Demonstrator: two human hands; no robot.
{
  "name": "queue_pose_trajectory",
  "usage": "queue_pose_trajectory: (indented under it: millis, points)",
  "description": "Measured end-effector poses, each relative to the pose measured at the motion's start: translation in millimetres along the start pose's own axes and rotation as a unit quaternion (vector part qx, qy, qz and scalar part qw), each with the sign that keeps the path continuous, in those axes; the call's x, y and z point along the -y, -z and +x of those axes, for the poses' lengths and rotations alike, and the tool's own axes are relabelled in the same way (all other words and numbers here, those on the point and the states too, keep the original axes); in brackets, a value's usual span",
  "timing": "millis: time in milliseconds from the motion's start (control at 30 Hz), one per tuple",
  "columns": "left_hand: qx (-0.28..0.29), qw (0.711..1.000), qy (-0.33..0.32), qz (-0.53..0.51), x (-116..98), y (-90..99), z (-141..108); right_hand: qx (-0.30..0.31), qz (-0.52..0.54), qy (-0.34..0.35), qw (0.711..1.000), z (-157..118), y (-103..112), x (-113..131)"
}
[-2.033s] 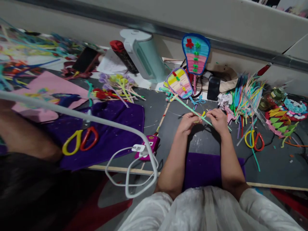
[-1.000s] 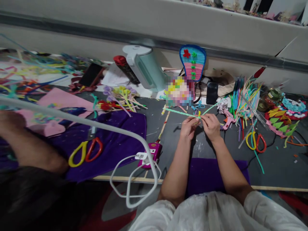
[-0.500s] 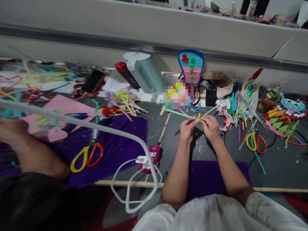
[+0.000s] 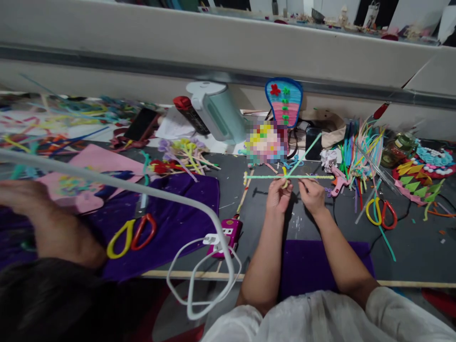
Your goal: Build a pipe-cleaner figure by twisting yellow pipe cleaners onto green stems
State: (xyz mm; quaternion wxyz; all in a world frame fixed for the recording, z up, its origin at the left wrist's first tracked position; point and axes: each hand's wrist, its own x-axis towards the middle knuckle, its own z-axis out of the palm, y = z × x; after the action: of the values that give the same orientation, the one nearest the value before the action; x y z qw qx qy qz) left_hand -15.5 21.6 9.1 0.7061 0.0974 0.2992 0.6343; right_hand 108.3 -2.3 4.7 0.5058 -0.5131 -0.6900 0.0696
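Above the dark table my left hand (image 4: 280,195) pinches a light green pipe cleaner (image 4: 263,177) near a short yellow twist (image 4: 284,171). The green stem stretches left to a small yellow tip. From the same crossing another pale green length (image 4: 306,153) slants up to the right. My right hand (image 4: 312,194) has its fingers closed at a yellowish stretch of pipe cleaner (image 4: 322,177) that runs level to the right. Fingers hide part of the joint. Just right of my right hand lies a pink glue gun (image 4: 338,183).
Yellow-and-red scissors (image 4: 380,211) and bundled pipe cleaners (image 4: 363,152) are on the right. A purple power strip (image 4: 225,237) with a looping white cable (image 4: 192,199) is left of my arms. A co-worker's arm (image 4: 60,228) rests farther left by other scissors (image 4: 131,235). A kettle (image 4: 221,114) stands behind.
The pipe cleaners have turned in my hands: the yellowish length now extends level to the right, and the slanting one points more steeply upward. My left hand has rolled, showing more palm.
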Motion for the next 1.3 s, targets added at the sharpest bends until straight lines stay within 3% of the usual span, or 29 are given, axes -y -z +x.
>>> queue_pose_trajectory:
  millis: [100, 200, 267, 333, 500, 733, 867, 967, 1100, 1300]
  points:
    - [-0.006, 0.999, 0.04, -0.005, 2, -3.2, -4, -0.044, 0.12, -0.115, 0.985, 4, -2, -1]
    - [0.024, 0.996, 0.089, 0.01, 8, -6.9, -10, -0.049, 0.276, -0.227, 0.933, 9, -2, -1]
    - [0.045, 0.993, 0.105, 0.017, 11, -9.1, -13, -0.051, 0.339, -0.272, 0.899, 11, -2, -3]
    - [0.053, 0.993, 0.106, 0.019, 13, -10.6, -16, -0.054, 0.348, -0.281, 0.893, 12, 0, -6]
    - [0.037, 0.995, 0.083, 0.037, 15, -11.1, -14, -0.051, 0.256, -0.222, 0.94, 12, 7, -9]
    - [0.005, 0.999, 0.043, 0.006, 15, -8.1, -8, -0.003, 0.034, -0.059, 0.998, 4, 5, -8]
    - [0.007, 1.0, 0.014, -0.011, 15, -7.7, -7, 0.008, -0.1, -0.019, 0.995, 1, 4, -2]
    - [0.003, 1.0, -0.013, -0.013, 15, -7.8, -6, 0.022, -0.144, -0.008, 0.989, 1, 4, 2]
    - [-0.024, 0.998, -0.06, 0.013, 14, -5.7, -3, 0.087, -0.161, -0.006, 0.983, 0, 3, 8]
    - [-0.072, 0.978, -0.177, 0.088, 8, -2.8, 2, 0.131, -0.127, 0.008, 0.983, 0, 2, 20]
